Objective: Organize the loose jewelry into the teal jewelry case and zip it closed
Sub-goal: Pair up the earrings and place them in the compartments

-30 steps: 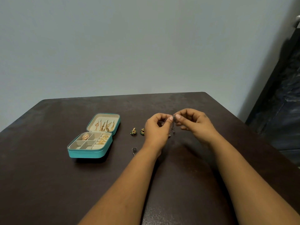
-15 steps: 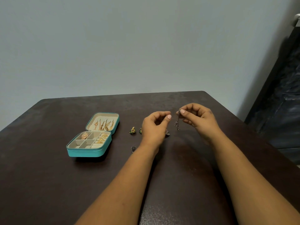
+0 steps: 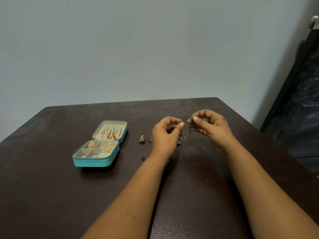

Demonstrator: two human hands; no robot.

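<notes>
so the right hand (image 3: 213,128) is up a bit right of the frame's middle, thumb and forefinger pinching the top of a dark dangly earring (image 3: 189,130) that hangs straight down from the fingertips, clear of the table. the left hand (image 3: 165,135) sits just beside it to the left, fingers curled in with the thumb tip pressed to the forefinger. looks like it could be pinching something tiny, but i honestly can't tell if anything's in there. there's another small dark piece (image 3: 179,139) peeking out low between the two hands, partly hidden by the left one. the teal jewelry case (image 3: 96,160) lies open on the dark brown table (image 3: 51,195) at the left-centre of the frame, lid flat back with gold chains (image 3: 112,132) in it, and the tray has a gold filigree piece (image 3: 91,145) in one compartment plus gold rings (image 3: 109,147) in the slots on its right. loose on the table between case and left hand: a green and gold earring (image 3: 141,139), a second one (image 3: 150,139) half behind the hand, and a dark earring (image 3: 142,158) lower down by the left wrist.
</notes>
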